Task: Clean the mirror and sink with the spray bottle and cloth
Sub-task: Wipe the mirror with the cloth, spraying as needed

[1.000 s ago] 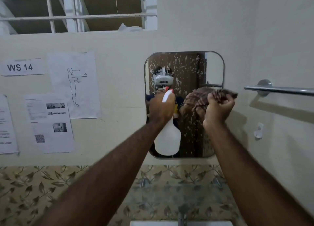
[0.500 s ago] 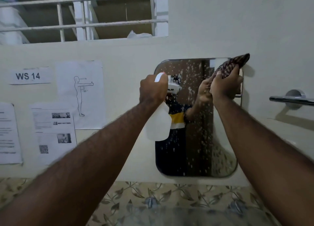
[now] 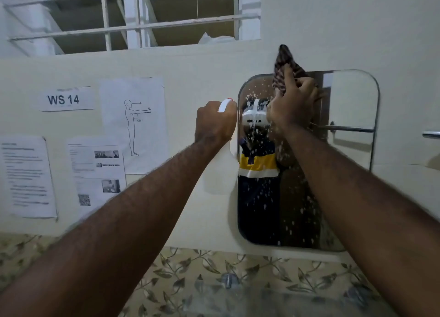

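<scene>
A rounded wall mirror (image 3: 350, 116) hangs at the right, its left half speckled with white spray drops. My right hand (image 3: 294, 104) presses a dark striped cloth (image 3: 283, 64) against the mirror's upper left part; the cloth's tip sticks up past the top edge. My left hand (image 3: 215, 123) grips a white spray bottle (image 3: 220, 173) by its neck, just left of the mirror's left edge, with the bottle body hanging below my fist. The sink is out of view.
Printed sheets and a "WS 14" label (image 3: 63, 99) are stuck on the cream wall at the left. A barred window (image 3: 133, 18) is above. A chrome towel bar (image 3: 431, 134) juts in at the right edge. Leaf-patterned tiles (image 3: 214, 281) run below the mirror.
My right hand has carried the cloth from the mirror's top right corner across to its upper left. The view has shifted left, so the mirror now sits further right. My left hand still holds the bottle.
</scene>
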